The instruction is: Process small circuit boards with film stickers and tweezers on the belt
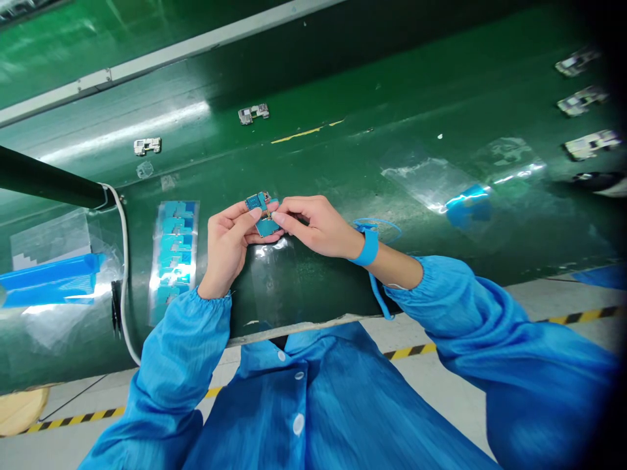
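My left hand [228,238] grips a small blue-green circuit board [267,226] by its left side, thumb on top and fingers underneath. The board has a narrow middle and lies tilted just above the bench. My right hand [313,225] is closed at the board's right edge, thumb and index finger pinched against it. Whether a small piece sits between those fingertips is hidden. A blue band [368,245] with a coiled cord [379,297] circles my right wrist. Left of my left hand lies a clear sheet of blue film pieces [175,248].
More circuit boards lie on the green bench [323,163]: one board [253,114] ahead, another board [147,146] further left, several at far right. Clear film with a blue strip [467,203] lies right. Blue film [51,281], a white cable [125,274] and a dark post [49,177] are left.
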`<action>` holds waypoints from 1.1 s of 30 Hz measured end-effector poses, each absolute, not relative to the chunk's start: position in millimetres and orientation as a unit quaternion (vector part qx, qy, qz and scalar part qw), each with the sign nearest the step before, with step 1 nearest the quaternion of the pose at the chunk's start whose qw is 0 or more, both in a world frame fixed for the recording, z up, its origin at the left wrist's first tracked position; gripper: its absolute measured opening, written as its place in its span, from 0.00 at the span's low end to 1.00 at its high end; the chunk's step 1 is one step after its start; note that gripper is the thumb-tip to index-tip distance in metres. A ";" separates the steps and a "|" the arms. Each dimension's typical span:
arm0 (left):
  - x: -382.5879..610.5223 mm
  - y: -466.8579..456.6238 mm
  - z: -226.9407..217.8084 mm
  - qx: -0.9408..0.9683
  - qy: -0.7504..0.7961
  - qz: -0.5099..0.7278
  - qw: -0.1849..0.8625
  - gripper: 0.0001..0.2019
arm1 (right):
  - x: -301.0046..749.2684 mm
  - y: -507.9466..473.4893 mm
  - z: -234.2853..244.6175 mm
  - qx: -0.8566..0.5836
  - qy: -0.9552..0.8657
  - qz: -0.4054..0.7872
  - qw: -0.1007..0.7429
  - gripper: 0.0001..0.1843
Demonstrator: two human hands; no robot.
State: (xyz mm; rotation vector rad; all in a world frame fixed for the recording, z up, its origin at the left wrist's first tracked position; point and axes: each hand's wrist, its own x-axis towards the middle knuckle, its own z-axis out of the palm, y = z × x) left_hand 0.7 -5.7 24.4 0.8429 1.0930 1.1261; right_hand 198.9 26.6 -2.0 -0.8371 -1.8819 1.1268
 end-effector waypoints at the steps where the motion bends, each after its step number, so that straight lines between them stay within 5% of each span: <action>1: 1.1 -6.1 23.6 0.370 0.480 0.492 0.625 0.18 | 198.7 26.6 -1.4 -0.330 -0.739 0.443 0.385 0.21; 10: 0.8 -4.4 24.6 0.357 0.481 0.483 0.639 0.16 | 195.7 23.3 -1.1 -0.332 -0.718 0.475 0.386 0.18; 14: -1.0 -3.2 24.2 0.359 0.473 0.477 0.648 0.24 | 203.4 37.6 -1.6 -0.325 -0.671 0.559 0.363 0.20; 20: -4.9 0.2 18.9 0.368 0.492 0.502 0.609 0.25 | 242.6 92.1 -4.2 -0.465 -0.484 0.557 0.489 0.35; 23: -6.6 1.9 17.3 0.372 0.495 0.518 0.591 0.20 | 247.3 119.5 -5.8 -0.543 -0.573 0.492 0.367 0.33; 27: -8.2 3.3 15.6 0.383 0.492 0.526 0.578 0.16 | 222.4 172.0 0.8 -0.574 -0.687 0.342 0.285 0.10; 33: -12.0 7.3 12.3 0.383 0.482 0.546 0.568 0.14 | 191.3 253.3 16.9 -0.607 -0.692 0.294 0.259 0.17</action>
